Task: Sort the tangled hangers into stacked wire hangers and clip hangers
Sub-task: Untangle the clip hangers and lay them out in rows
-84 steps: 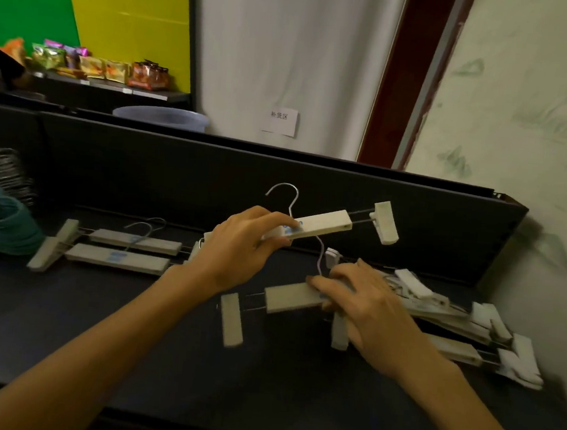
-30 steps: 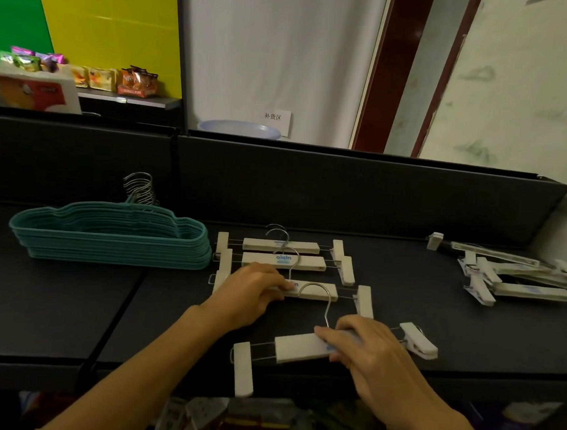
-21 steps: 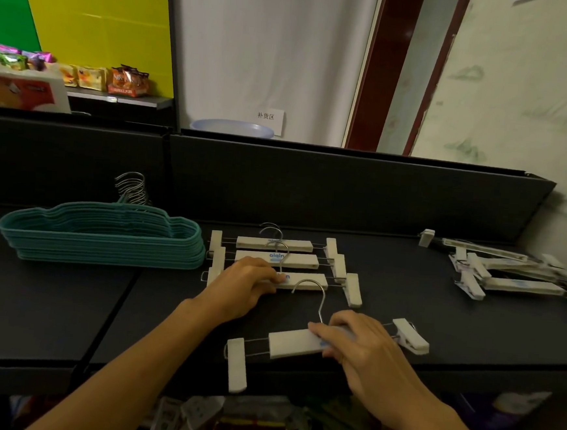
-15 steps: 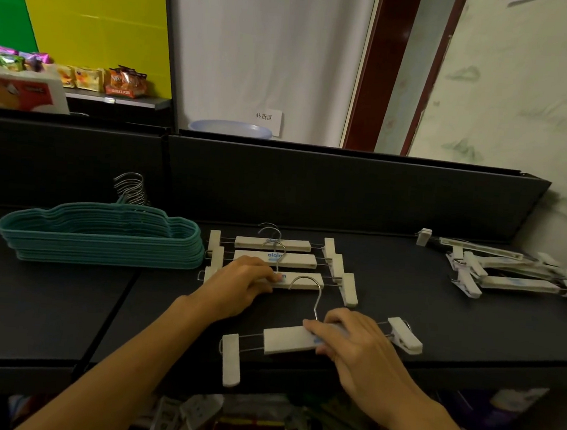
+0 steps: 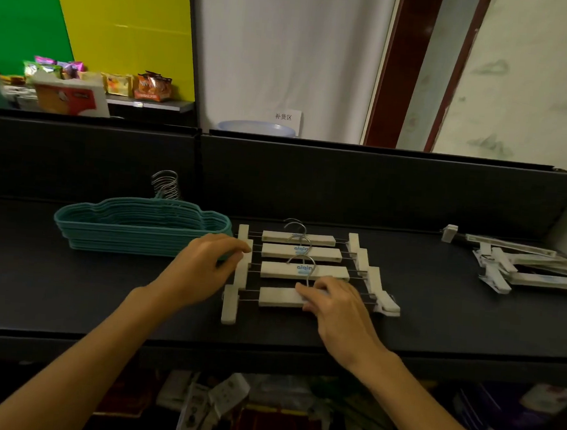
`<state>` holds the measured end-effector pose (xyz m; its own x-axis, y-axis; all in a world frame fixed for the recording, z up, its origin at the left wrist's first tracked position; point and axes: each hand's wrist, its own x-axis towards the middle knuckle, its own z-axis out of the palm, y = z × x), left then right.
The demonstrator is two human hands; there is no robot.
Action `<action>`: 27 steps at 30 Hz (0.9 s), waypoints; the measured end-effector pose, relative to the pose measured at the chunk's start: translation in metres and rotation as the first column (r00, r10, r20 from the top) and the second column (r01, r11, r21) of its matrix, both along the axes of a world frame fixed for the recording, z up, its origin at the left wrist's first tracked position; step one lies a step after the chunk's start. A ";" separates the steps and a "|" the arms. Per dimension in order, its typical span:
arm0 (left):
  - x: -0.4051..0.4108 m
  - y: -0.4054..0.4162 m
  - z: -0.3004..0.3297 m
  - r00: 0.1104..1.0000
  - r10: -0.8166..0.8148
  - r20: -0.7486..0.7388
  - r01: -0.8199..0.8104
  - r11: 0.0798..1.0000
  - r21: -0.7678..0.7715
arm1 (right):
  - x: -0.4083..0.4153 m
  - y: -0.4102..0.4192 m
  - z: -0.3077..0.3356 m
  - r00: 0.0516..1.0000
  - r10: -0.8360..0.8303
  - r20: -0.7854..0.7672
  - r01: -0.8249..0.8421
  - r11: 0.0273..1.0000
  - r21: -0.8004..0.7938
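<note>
Right hand (image 5: 339,304) fingers (image 5: 310,293) press flat, loosely spread, on the nearest clip hanger (image 5: 279,296); left hand (image 5: 203,263) fingers pinch the clips (image 5: 243,272) beside them.

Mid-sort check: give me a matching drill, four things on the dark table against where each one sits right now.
Things:
1. stack of teal wire hangers
2. loose pile of white clip hangers
3. nearest white clip hanger in the row
4. left hand

Places:
A. far right of the table
B. under the right hand
C. left of the clip hanger row
D. at the row's left-end clips

Pairs: 1-C, 2-A, 3-B, 4-D
</note>
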<state>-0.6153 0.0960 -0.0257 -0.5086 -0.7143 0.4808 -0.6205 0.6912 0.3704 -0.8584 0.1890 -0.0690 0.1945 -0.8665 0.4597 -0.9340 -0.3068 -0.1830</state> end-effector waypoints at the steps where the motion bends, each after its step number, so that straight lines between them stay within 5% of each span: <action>1: 0.003 0.004 0.000 1.000 -0.004 0.001 0.004 1.000 -0.009 | 0.001 -0.003 0.001 1.000 0.001 0.011 -0.001 1.000 -0.003; 27: -0.011 0.044 0.008 1.000 0.026 -0.003 -0.026 0.999 -0.021 | 0.002 -0.002 0.011 0.993 -0.102 -0.054 0.108 0.987 0.121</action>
